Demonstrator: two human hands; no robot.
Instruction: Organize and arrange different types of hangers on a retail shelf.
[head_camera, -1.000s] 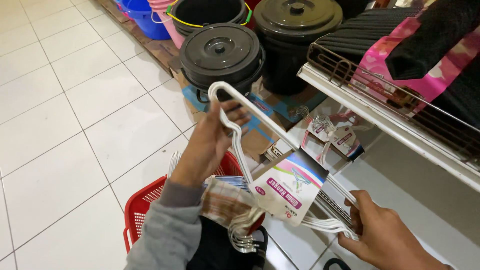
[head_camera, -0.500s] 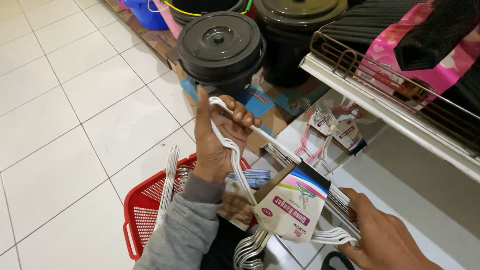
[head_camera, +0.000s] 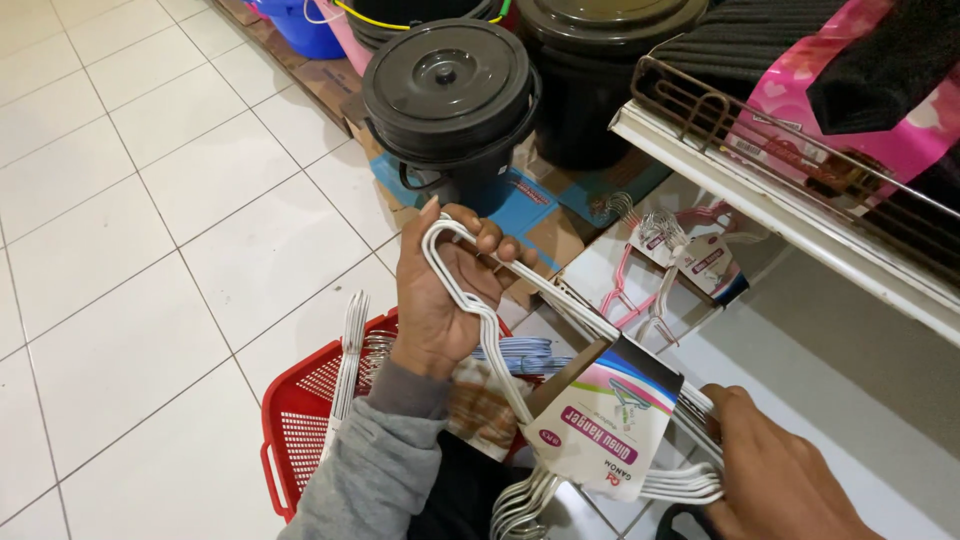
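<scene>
A bundle of white hangers (head_camera: 560, 340), banded by a printed paper sleeve (head_camera: 600, 425), stretches between both hands above the red basket (head_camera: 300, 420). The left hand (head_camera: 445, 295) curls tightly around the bundle's upper end; the right hand (head_camera: 775, 470) grips its lower end, fingers closed. Beyond the basket stands a dark lidded bucket (head_camera: 450, 90).

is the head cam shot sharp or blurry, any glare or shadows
Head view: mostly sharp, soft even indoor light; left hand and white hangers crisp, right hand cut by the frame edge. Dull glare on the grey bucket lid and floor tiles. Under the shelf it is dimmer. Tile lines bend slightly toward the edges.
</scene>
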